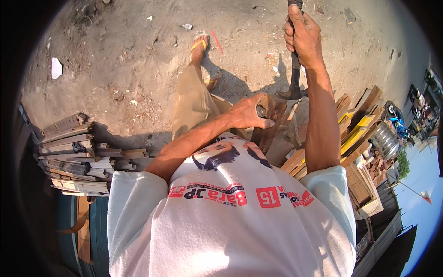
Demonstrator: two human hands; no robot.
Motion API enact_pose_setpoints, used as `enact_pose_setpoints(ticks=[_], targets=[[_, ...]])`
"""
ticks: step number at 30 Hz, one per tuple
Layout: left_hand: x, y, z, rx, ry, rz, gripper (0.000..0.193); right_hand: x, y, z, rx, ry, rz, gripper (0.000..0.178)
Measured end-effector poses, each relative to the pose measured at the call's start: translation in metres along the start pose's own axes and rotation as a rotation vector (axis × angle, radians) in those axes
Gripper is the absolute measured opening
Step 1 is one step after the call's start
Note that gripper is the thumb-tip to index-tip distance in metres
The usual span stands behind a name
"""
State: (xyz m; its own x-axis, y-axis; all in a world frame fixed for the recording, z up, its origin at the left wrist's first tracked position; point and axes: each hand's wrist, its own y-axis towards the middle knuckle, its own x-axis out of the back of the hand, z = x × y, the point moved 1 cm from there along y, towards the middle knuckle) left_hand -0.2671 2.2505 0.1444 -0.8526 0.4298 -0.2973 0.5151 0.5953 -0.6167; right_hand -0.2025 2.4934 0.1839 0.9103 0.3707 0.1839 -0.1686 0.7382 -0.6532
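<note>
My right hand is closed round the dark handle of a claw hammer. The hammer's head hangs lowest, just beside and above the wood near my body. My left hand curls over the end of a brown wooden board, its thumb along the near side and its fingers mostly hidden behind. A small dark roundish spot shows between thumb and fingers; what it is I cannot make out. The hammer head and the board look close together, though contact cannot be told.
Stacked planks lie on the left. More timber, including a yellow piece, is heaped on the right by a metal drum. A blue motorbike stands beyond. My sandalled foot rests on littered sandy ground.
</note>
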Motion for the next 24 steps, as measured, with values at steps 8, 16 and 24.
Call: enact_pose_setpoints(ticks=[8, 16, 24], targets=[[0.002, -0.003, 0.000, -0.055, -0.025, -0.042, 0.108, -0.015, 0.022, -0.019, 0.043, -0.220, 0.030, 0.047], [-0.005, -0.003, -0.005, 0.037, 0.023, -0.046, 0.116, 0.008, 0.039, -0.050, 0.016, -0.178, 0.091, 0.054], [-0.008, -0.015, 0.000, 0.020, -0.066, -0.106, 0.116, 0.000, 0.011, 0.015, 0.164, -0.147, 0.177, 0.041]])
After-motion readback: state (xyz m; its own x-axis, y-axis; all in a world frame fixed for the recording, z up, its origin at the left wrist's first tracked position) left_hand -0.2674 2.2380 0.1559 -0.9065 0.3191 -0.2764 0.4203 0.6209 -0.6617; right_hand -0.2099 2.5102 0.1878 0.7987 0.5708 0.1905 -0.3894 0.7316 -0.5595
